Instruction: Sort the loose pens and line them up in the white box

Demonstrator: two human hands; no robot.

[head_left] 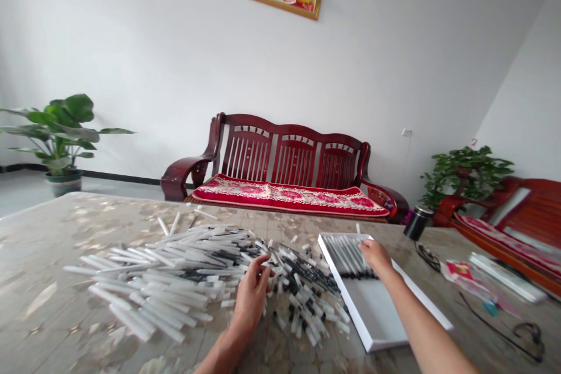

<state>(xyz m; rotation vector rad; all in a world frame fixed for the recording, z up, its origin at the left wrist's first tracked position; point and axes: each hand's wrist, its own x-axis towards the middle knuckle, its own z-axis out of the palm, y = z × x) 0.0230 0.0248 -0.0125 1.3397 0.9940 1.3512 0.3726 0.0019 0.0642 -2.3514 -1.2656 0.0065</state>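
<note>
My right hand (376,257) is closed on a pen (358,230) whose pale end sticks up past the fingers. It is over the far part of a white box tray (381,310), where a row of clear pens with black ends (344,251) lies side by side. My left hand (253,289) is low between two heaps, its fingers curled in; what they hold, if anything, is hidden. To its left spreads a pile of whitish pen barrels (162,280). Thin dark refills (302,269) and short clear caps (311,315) lie scattered to its right.
On the patterned table (39,280), a black cup (418,222), a cable (499,327), plastic packaging (467,277) and a long white box (506,277) are at the right. Beyond stands a red wooden bench (291,152). Potted plants (65,134) flank it.
</note>
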